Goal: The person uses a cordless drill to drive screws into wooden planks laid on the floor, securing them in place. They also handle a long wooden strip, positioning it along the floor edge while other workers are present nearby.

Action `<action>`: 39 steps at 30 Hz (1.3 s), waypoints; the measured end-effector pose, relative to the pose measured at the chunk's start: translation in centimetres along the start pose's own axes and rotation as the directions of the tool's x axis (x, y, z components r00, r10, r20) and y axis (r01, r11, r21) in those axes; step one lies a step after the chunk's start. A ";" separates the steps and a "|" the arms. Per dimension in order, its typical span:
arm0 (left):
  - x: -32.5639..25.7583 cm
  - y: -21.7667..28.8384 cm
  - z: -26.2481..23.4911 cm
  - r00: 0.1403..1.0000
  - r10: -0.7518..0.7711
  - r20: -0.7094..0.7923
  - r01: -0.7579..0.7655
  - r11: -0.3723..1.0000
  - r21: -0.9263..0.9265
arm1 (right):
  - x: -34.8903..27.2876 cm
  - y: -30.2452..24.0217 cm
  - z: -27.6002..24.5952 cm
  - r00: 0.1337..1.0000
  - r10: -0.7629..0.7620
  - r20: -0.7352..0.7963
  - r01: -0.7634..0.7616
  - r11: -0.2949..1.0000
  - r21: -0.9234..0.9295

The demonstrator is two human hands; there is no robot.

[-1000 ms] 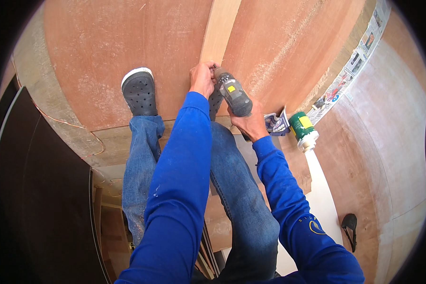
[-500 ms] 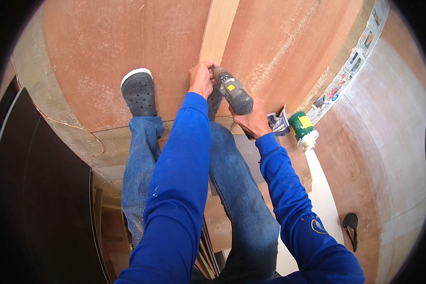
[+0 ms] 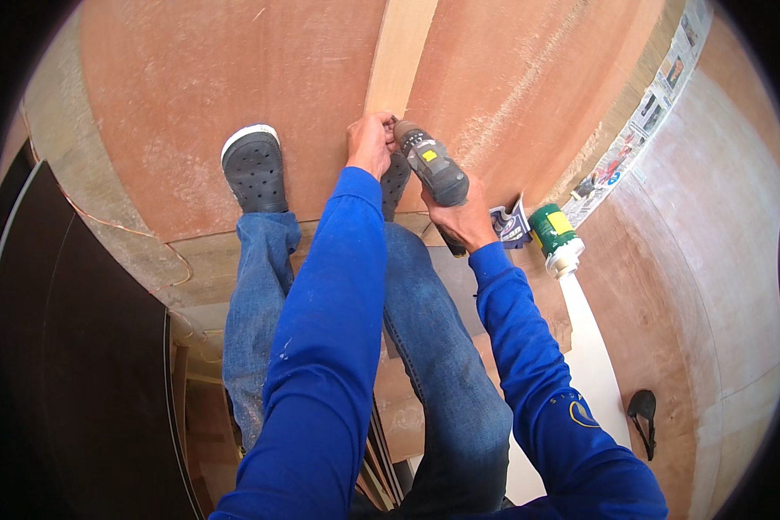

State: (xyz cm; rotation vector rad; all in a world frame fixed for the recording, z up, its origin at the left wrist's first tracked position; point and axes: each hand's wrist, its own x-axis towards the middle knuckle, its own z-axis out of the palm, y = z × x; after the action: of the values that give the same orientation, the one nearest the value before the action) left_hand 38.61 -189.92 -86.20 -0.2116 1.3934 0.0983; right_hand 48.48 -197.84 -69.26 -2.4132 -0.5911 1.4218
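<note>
My right hand [image 3: 466,217] is wrapped around the grip of a dark cordless drill [image 3: 442,177] with a yellow patch on its top. The drill's nose points up and left, close to the fingertips of my left hand [image 3: 371,143]. Those fingers are pinched together at the near end of a pale wooden strip [image 3: 400,61]; whatever they hold is too small or hidden to make out. Under the strip lies a large reddish plywood sheet [image 3: 217,95]. My right shoe is partly covered by the hands and drill.
Right of the drill stand a crumpled purple-and-white packet [image 3: 510,225] and a green container with a white top [image 3: 556,238]. Newspaper strips [image 3: 646,113] edge the sheet. A small black object [image 3: 641,414] lies lower right. A dark panel [image 3: 87,347] leans at left, beside thin wires [image 3: 117,224].
The drill has shifted slightly right and its nose has tipped a little away from my left fingertips. My left hand has stayed nearly in place at the strip's end.
</note>
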 end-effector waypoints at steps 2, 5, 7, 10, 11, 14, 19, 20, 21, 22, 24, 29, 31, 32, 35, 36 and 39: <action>0.3 -0.1 -0.2 1.000 -0.011 0.007 0.011 1.000 0.002 | 0.1 0.2 -0.2 1.000 -0.007 0.025 0.006 0.999 0.039; 0.4 -0.2 -0.2 0.999 0.001 -0.033 0.000 1.000 0.027 | 0.2 0.4 -0.3 1.000 -0.024 0.013 0.024 0.999 -0.047; 0.3 -0.1 -0.3 1.000 -0.009 -0.012 0.009 1.000 0.019 | 0.2 0.4 -0.2 1.000 0.010 0.020 -0.010 1.000 0.009; -0.1 0.2 -0.1 1.000 0.002 -0.023 -0.002 1.000 0.021 | 0.2 0.4 -0.2 0.999 0.028 0.021 -0.028 1.000 -0.002; -0.3 0.2 0.1 0.999 0.008 -0.034 -0.007 1.000 0.024 | 0.1 0.4 -0.1 0.999 0.025 0.020 -0.025 0.999 -0.025; -0.6 0.2 0.8 0.986 0.052 -0.156 -0.058 0.998 -0.034 | 0.0 0.3 0.3 0.998 -0.006 0.061 0.011 0.996 -0.087; -0.6 0.7 0.6 0.995 0.005 -0.105 -0.011 0.998 -0.061 | -1.1 0.2 2.0 0.995 -0.076 -0.061 0.071 0.995 -0.075; -0.6 0.6 0.6 0.994 -0.017 -0.112 0.010 0.998 -0.063 | -1.3 0.3 2.1 0.996 -0.042 -0.081 0.039 0.998 -0.041; -0.5 0.6 0.5 0.996 -0.022 -0.088 0.015 0.997 -0.075 | -1.5 0.4 2.2 0.997 -0.027 -0.079 0.023 0.998 -0.055; -0.4 0.6 0.5 0.996 -0.008 -0.085 0.003 0.998 -0.061 | -1.5 0.5 2.2 0.997 -0.015 -0.075 0.010 0.998 -0.066; -0.5 0.7 0.5 0.995 -0.013 -0.101 0.012 1.000 -0.015 | -1.5 0.6 2.3 0.998 -0.002 -0.060 -0.002 0.998 -0.068; -0.9 0.7 0.8 0.993 0.015 -0.120 -0.004 0.996 0.091 | -1.5 0.7 2.6 0.999 0.017 -0.049 -0.022 0.996 -0.088; -0.9 0.8 0.9 0.991 0.023 -0.132 -0.007 0.993 0.115 | -1.7 0.7 2.7 0.999 -0.004 -0.052 -0.001 0.995 -0.103; -0.9 0.8 1.0 0.990 0.021 -0.137 -0.005 0.994 0.111 | -1.7 0.7 2.8 0.998 -0.014 -0.053 0.009 0.995 -0.103; -0.9 0.7 1.2 0.989 0.023 -0.146 -0.005 0.993 0.119 | -1.8 0.9 2.8 0.997 -0.018 -0.081 0.011 0.996 -0.092; -0.9 0.6 1.2 0.989 0.029 -0.146 -0.010 0.992 0.127 | -1.9 0.9 2.8 0.997 -0.008 -0.080 -0.001 0.994 -0.107; -1.0 0.5 1.2 0.988 0.039 -0.148 -0.016 0.988 0.153 | -1.8 0.9 2.7 0.997 -0.025 -0.069 0.016 0.992 -0.121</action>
State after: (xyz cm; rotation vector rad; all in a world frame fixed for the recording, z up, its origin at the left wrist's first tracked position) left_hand 39.48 -189.11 -85.03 -0.0737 1.5471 -0.0011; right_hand 45.50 -199.40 -69.55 -2.5308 -0.7016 1.3226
